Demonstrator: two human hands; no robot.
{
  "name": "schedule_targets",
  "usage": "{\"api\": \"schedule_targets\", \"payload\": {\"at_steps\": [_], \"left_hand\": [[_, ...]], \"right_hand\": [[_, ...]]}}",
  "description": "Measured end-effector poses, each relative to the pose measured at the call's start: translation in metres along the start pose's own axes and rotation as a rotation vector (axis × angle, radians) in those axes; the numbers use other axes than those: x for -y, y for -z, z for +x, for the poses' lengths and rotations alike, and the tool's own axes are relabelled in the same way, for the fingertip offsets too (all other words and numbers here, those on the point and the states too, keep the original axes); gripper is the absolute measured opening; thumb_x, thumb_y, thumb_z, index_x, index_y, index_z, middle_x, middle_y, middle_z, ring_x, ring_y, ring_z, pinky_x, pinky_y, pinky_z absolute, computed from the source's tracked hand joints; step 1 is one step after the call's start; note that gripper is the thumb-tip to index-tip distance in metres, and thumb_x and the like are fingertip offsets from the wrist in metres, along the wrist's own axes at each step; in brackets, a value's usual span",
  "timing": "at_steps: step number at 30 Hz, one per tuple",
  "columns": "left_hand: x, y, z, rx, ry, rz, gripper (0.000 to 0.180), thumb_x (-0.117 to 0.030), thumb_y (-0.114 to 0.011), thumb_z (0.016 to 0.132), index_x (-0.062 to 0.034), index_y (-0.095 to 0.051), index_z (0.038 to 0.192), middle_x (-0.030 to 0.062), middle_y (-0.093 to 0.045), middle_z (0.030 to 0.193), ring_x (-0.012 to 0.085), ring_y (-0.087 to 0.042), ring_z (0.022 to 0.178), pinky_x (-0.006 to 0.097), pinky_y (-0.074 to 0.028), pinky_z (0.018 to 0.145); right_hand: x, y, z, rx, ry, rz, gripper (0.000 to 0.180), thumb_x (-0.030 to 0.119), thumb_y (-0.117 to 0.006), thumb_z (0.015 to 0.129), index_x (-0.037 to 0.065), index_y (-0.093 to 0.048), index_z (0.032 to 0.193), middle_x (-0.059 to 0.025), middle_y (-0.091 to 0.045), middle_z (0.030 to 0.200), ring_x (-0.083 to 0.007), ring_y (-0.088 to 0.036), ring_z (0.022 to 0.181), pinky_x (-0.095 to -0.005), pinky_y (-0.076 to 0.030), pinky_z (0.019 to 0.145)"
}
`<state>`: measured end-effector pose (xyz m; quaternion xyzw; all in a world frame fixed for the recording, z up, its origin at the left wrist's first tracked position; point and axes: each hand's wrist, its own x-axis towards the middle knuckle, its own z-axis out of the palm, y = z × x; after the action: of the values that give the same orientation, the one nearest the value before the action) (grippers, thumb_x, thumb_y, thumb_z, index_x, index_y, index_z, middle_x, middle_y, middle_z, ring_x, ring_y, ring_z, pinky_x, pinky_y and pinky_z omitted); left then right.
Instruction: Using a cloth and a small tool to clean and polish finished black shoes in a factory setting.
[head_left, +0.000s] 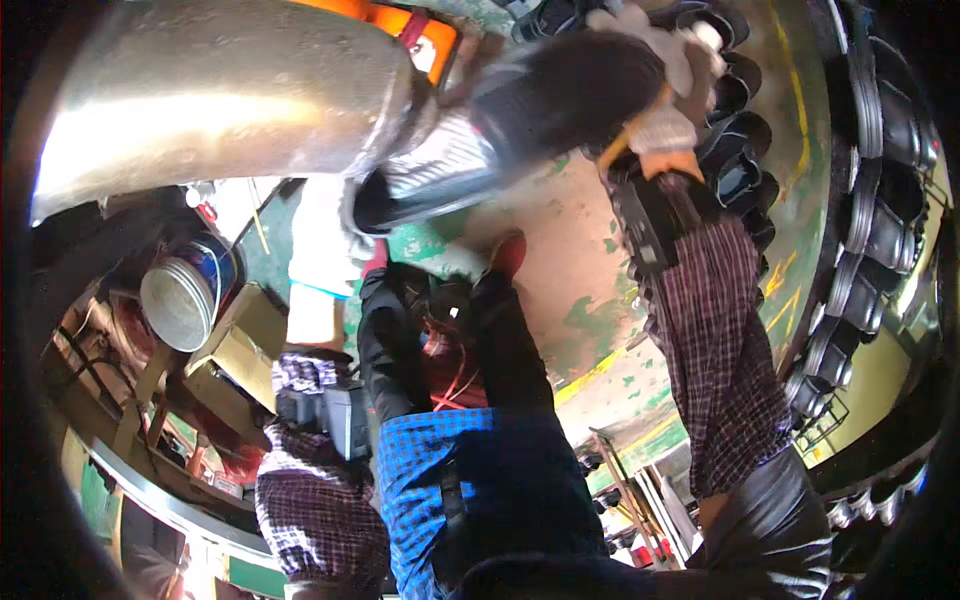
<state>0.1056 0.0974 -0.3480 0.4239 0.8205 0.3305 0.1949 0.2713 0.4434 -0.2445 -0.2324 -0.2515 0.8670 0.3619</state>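
A black boot (560, 110), blurred by motion, lies slantwise between my two hands, with a pale striped patch near its lower left end. My right hand (675, 75), in a light-coloured glove, grips the boot's upper right end. At the other end, my left hand (330, 225) in a white glove holds the rim beside the opening; its fingers are partly hidden by the boot. A large grey metal cylinder (230, 100) reaches in from the left, and its end meets or overlaps the boot's lower end.
Several black boots (740, 170) stand in a row on the right, with more on a curved rack (870, 220) beyond. An orange object (430, 45) sits behind the cylinder. At the left are a white bucket (180, 300) and a cardboard box (240, 340). The floor (560, 250) is worn green.
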Motion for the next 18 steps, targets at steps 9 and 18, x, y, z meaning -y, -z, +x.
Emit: {"api": "schedule_targets", "payload": {"at_steps": [9,18], "left_hand": [[-0.144,-0.027,0.044,0.171,0.635,-1.379,0.033,-0.022,-0.047,0.094,0.0002,-0.054,0.117,0.0096,-0.060,0.109,0.0182,-0.057,0.100,0.032,-0.046,0.089],[-0.147,0.003,0.029,0.436,0.654,-2.252,0.040,-0.032,-0.047,0.093,-0.0066,-0.048,0.123,0.0099,-0.057,0.118,0.0246,-0.057,0.104,0.038,-0.049,0.088]], "right_hand": [[0.073,0.009,-0.142,-0.205,0.145,-0.086,0.025,0.031,-0.048,0.090,0.006,-0.056,0.087,-0.0068,-0.060,0.092,-0.0219,-0.055,0.094,-0.0355,-0.042,0.092],[0.071,0.009,-0.150,-0.613,0.337,-0.469,0.015,0.021,-0.047,0.092,0.008,-0.053,0.087,-0.0006,-0.054,0.080,-0.0144,-0.054,0.081,-0.0287,-0.044,0.079]]}}
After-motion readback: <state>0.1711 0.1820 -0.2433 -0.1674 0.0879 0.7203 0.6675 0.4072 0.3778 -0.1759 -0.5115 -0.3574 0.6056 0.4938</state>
